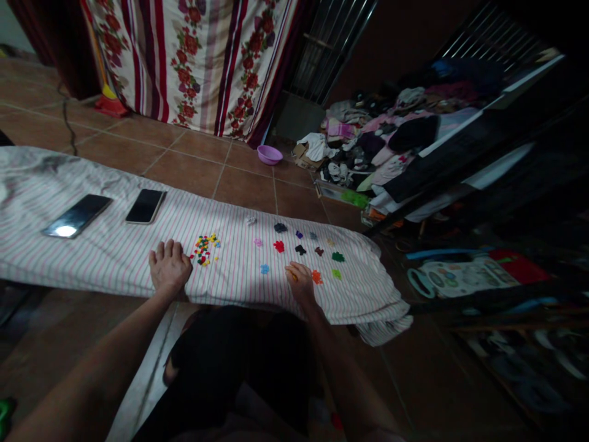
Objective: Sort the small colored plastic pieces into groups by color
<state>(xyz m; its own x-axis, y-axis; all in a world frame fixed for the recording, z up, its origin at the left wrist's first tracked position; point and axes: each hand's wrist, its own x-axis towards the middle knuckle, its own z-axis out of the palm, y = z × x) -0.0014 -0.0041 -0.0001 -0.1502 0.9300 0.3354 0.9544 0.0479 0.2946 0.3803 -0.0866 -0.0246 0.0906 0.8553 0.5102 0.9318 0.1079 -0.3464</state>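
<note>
My left hand lies flat with its fingers spread on the striped cloth, just left of a loose pile of small red, yellow and green pieces. Farther right, my right hand rests low over the cloth with its fingers curled; something small and orange shows at them, too small to name. Small single-color piles surround it: blue to its left, orange touching or close on its right, red and black beyond, light green farther right.
Two phones, one larger and one smaller, lie on the cloth at the left. Beyond the cloth's far edge, a purple basin stands on the tiled floor, near heaped clothes. A rack stands at the right.
</note>
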